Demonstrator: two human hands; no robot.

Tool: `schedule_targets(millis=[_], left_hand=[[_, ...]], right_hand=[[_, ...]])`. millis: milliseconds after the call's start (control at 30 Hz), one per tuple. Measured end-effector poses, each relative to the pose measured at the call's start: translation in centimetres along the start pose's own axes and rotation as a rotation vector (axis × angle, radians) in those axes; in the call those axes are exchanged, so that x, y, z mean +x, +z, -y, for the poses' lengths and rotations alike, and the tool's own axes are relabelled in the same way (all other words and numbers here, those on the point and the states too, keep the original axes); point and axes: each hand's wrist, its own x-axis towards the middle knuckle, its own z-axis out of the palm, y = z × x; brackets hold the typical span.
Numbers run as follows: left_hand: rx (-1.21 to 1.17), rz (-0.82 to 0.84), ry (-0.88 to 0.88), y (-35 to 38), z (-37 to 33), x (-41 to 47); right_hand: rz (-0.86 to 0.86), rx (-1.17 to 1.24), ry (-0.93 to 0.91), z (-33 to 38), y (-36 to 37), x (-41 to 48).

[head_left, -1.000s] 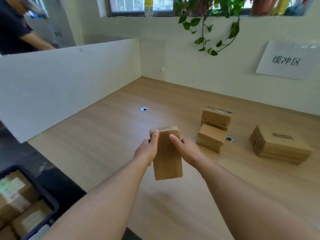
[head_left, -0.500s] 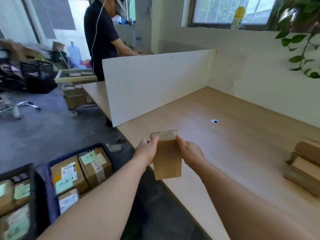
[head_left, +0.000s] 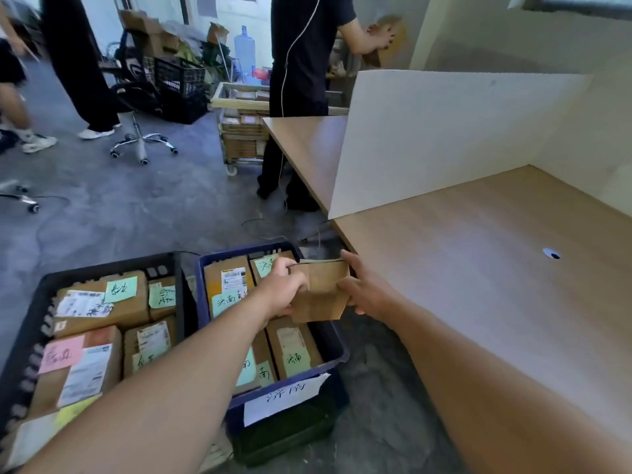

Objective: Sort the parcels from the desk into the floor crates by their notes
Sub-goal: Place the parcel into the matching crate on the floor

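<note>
Blue crate point(head_left: 339, 348) sits on the floor just off the table point(head_left: 496, 285) front edge, packed with brown parcels, most with green handwritten notes, one also with a printed shipping label; a white paper label point(head_left: 284, 398) hangs on its near wall. Black crate point(head_left: 25, 336) is beside it on the left, walls nearly touching, also full: parcels with green notes, one pink note point(head_left: 61, 357), one yellow at the near corner, several printed labels. Plain brown parcel point(head_left: 321, 292) is held in the air over the blue crate's far right corner, close to the table edge, upright and slightly tilted; no note visible on the side facing the camera. Left hand point(head_left: 284, 289) fingers clamped on its left side, right hand point(head_left: 362, 292) fingers clamped on its right side. A white divider board point(head_left: 444, 131) stands on the table along its left side. Behind it another person in dark clothes point(head_left: 301, 46) stands at the next table, holding a box. Further back: a wheeled cart point(head_left: 239, 131) stacked with boxes, a chair base point(head_left: 140, 145), more crates and legs of other people.
</note>
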Motion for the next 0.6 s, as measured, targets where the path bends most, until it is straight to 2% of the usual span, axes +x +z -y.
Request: schedule_targets(millis=[133,267,433,600], left_hand=[[-0.058,-0.059,-0.063,-1.1,2.8,1.0],[-0.155,-0.136,-0.110,-1.3,4.1,2.1],[-0.073,-0.284,-0.157,-2.1,6.3,3.3],[-0.067,-0.253,-0.138,-2.5,6.8,5.1]], right_hand=[[0.092,-0.072,-0.023,0.3,1.9,1.7],[0.142,0.028,0.051,-0.2,3.4,3.8],[0.141,-0.033,-0.011,0.0,5.1,7.2],[0.267,-0.119,-0.083,-0.6,6.1,10.0]])
